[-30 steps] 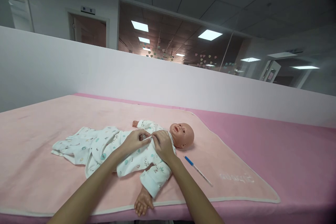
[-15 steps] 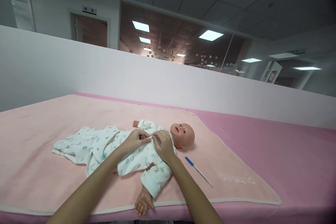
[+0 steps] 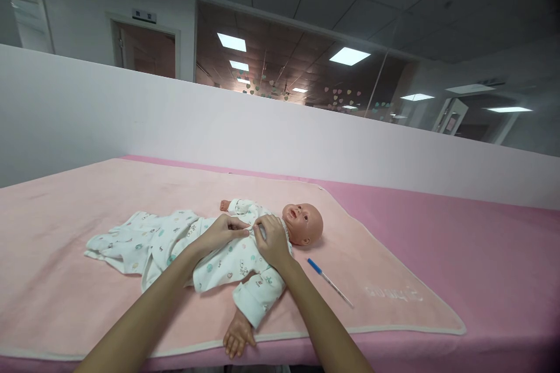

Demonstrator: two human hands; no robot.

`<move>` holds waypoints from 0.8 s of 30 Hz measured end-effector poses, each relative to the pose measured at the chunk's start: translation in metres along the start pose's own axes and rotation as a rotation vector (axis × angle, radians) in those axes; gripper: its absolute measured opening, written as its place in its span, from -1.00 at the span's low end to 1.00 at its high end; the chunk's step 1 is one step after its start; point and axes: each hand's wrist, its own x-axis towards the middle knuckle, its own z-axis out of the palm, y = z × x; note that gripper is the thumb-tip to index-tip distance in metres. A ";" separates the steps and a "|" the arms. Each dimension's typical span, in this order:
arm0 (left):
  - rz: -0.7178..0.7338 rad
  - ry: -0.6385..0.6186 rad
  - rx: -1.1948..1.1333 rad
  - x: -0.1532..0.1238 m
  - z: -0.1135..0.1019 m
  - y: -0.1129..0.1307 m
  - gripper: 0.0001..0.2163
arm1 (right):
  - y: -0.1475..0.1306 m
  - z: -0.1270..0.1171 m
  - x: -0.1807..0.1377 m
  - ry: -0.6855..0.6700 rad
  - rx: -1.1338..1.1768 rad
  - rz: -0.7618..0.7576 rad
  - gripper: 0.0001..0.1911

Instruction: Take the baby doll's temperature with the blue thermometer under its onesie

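A baby doll (image 3: 304, 222) lies on its back on a light pink blanket (image 3: 380, 280), head to the right. It wears a white patterned romper (image 3: 175, 242). Both my hands rest on the doll's chest just below the neck. My left hand (image 3: 221, 232) pinches the romper's front edge with closed fingers. My right hand (image 3: 271, 240) also pinches the fabric, its fingertips meeting the left hand's. The doll's near bare hand (image 3: 237, 338) reaches the blanket's front edge.
A blue-capped thin pen-like stick (image 3: 329, 281) lies on the blanket right of the doll. The blanket covers a darker pink table (image 3: 490, 256). A white partition wall (image 3: 262, 134) runs behind the table, with glass office walls beyond.
Both hands stay pinched on the romper at the doll's chest; only small finger shifts and a slight camera move show.
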 end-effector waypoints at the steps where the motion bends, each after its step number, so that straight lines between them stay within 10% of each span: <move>1: 0.001 -0.010 -0.011 0.000 0.000 0.001 -0.68 | 0.000 0.000 0.000 -0.002 0.000 -0.002 -0.91; 24: 0.029 0.084 0.121 0.002 0.001 -0.007 -0.65 | 0.001 0.001 -0.001 -0.006 -0.001 -0.015 -0.91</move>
